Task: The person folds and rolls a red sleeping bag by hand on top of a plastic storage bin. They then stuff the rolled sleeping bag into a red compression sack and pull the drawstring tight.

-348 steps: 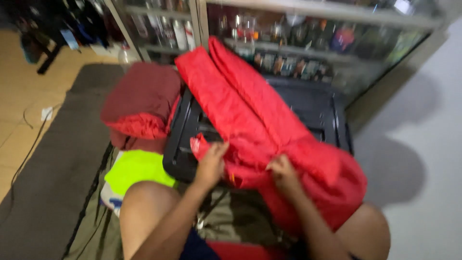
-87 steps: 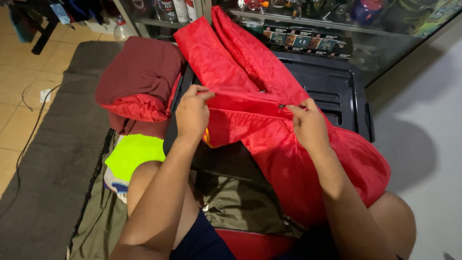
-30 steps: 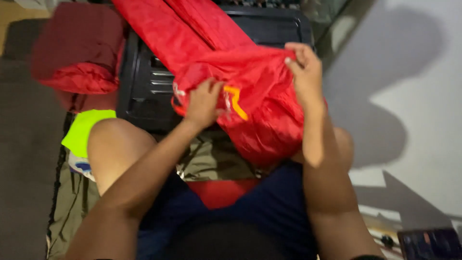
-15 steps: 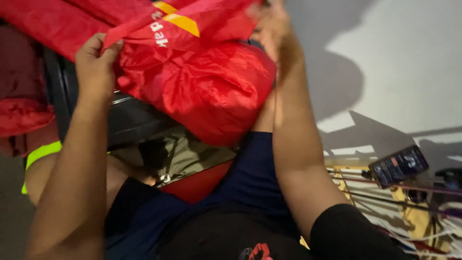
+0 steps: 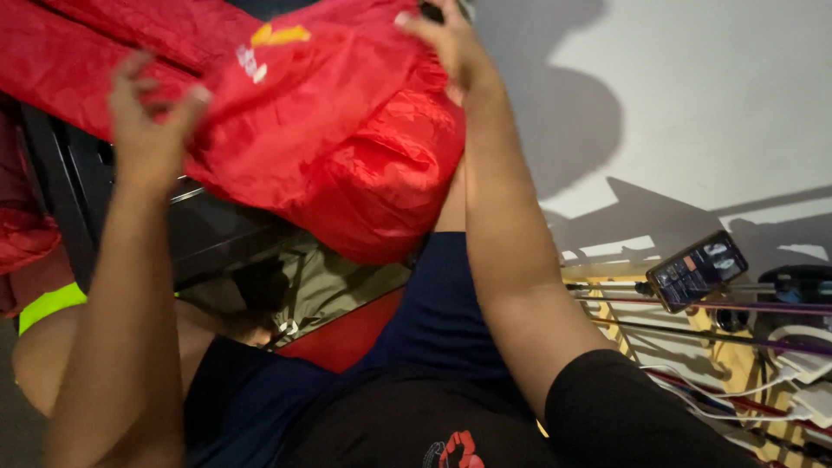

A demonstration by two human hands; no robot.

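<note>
Left hand: the left hand (image 5: pixel 152 113) pinches a fold of the red jacket (image 5: pixel 338 130).
Right hand: the right hand (image 5: pixel 446 43) grips the jacket's top edge; its fingertips are cut off by the frame.
Jacket: shiny, puffy and crinkled, with a yellow and white mark, held up over the lap.
Hidden: a black case (image 5: pixel 199 234) underneath, mostly covered.
Nearby: a phone (image 5: pixel 698 270) at the right.

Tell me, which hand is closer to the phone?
Right. The right hand grips the red jacket above the phone; the left hand is across the jacket, farther away.
</note>
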